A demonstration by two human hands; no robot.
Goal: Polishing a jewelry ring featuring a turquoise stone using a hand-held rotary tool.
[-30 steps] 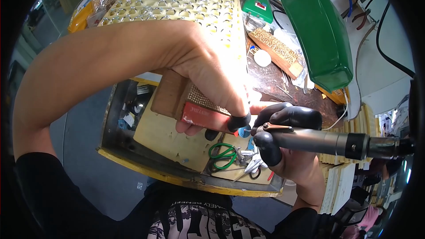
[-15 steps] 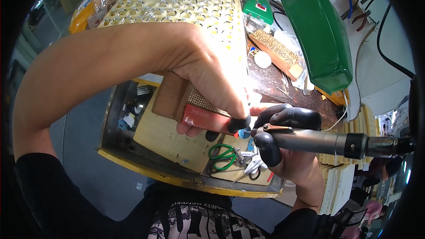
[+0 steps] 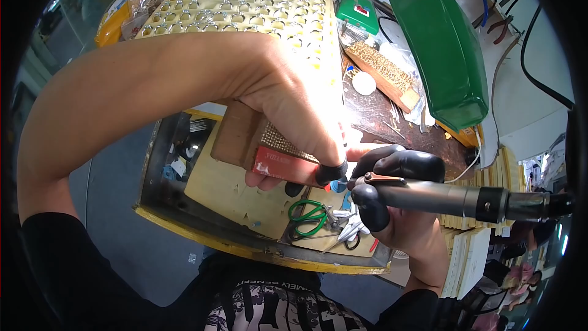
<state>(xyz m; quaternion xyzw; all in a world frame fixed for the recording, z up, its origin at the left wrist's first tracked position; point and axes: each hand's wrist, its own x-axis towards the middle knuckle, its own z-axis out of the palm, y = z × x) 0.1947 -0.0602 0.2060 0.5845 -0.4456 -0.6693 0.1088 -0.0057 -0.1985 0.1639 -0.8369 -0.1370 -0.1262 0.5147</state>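
My left hand (image 3: 294, 113), with black covers on fingertips, is closed on a red block (image 3: 282, 162) topped with a dense dotted metallic surface, beside a brown wooden piece (image 3: 236, 132) at the bench edge. My right hand (image 3: 395, 162), black-tipped too, grips a metal rotary handpiece (image 3: 450, 198), its front end at my left thumb near a small blue round object (image 3: 339, 185). The working tip is too small to make out. Below them, green-handled scissors (image 3: 306, 211) and other tools lie in an open drawer (image 3: 226, 199). Strong glare washes out part of my left hand.
A tray of many rings (image 3: 226, 0) fills the back left. A green lamp shade (image 3: 435, 37), a green box (image 3: 356, 9), a bead-covered wooden block (image 3: 383, 70) and a white ball (image 3: 364, 83) are right of it. Stacked boards (image 3: 465, 257) and a co-worker (image 3: 517, 279) appear at the right.
My hands, the red block and the handpiece have barely moved. In the right background, the co-worker in pink has shifted.
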